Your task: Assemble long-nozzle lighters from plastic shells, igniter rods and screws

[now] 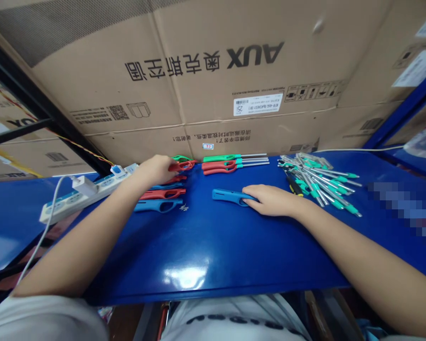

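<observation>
My left hand [156, 169] reaches to the back left, its fingers closed on a red lighter handle [186, 165]. A green lighter handle [181, 158] lies just behind it. Nearer to me, under and beside my wrist, red handles [166, 193] and blue handles [159, 205] lie in a row. Right of centre, my right hand [268, 199] grips the trigger end of a blue lighter handle [227, 196]; its fingertips are partly hidden. Behind that, a green lighter [218, 158] and a red lighter [218, 167] lie side by side with metal rods pointing right.
Metal rods with teal ends [319, 180] are heaped at the right, beside a black-and-yellow tool [295, 186]. A white power strip [92, 189] with plugs stands left. A large cardboard box [206, 104] walls the back of the blue table [170, 255]. Small pins [184, 207] lie near the handles.
</observation>
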### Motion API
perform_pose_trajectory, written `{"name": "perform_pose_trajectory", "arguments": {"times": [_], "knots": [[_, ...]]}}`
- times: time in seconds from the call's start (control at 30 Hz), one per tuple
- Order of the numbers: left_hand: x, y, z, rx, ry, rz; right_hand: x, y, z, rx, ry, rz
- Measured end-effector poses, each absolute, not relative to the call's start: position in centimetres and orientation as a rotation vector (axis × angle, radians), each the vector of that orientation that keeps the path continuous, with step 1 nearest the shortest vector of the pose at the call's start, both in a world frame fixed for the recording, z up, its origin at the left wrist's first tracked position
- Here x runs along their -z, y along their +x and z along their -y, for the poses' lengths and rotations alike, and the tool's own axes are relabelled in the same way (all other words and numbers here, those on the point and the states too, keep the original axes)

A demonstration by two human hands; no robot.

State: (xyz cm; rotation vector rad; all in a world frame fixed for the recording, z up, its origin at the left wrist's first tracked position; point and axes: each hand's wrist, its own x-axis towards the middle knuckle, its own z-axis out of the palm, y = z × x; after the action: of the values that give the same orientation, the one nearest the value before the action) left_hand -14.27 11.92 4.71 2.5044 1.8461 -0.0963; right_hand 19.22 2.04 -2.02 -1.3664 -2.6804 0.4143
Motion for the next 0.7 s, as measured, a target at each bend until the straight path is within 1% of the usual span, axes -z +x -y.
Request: {"name": "perform_pose_trajectory", "arguments": {"times": [0.1, 0.17, 0.3, 0.43, 0.57, 0.7], "knots": [[-6.3, -16.0, -13.2, 0.107, 2.517, -1.948, 1.9, 19.2, -2.0, -0.411, -1.381, 2.684], [-6.5, -16.9, -14.1, 0.118, 2.518, -1.982, 1.8, 19.1, -1.9, -0.403, -1.391, 2.687], [-5.6, -17.6, -15.1, 0.097, 2.53, -1.996, 1.7, 19.1, -1.8, -0.409, -1.397, 2.685], [-4.9, -17.6, -14.7, -0.032, 2.609, -1.951, 1.8, 19.1, -1.9, -0.427, -1.388, 2.678], [-5.4, -17.4, -12.0, -0.081, 2.696, -1.733, 1.9, 19.1, -2.0, -0.438, -1.39, 2.681], [-5.5, -17.0, -7.6, 0.145, 2.654, -1.365, 1.9, 19.0, -2.1, -0.448, -1.396, 2.677]]}}
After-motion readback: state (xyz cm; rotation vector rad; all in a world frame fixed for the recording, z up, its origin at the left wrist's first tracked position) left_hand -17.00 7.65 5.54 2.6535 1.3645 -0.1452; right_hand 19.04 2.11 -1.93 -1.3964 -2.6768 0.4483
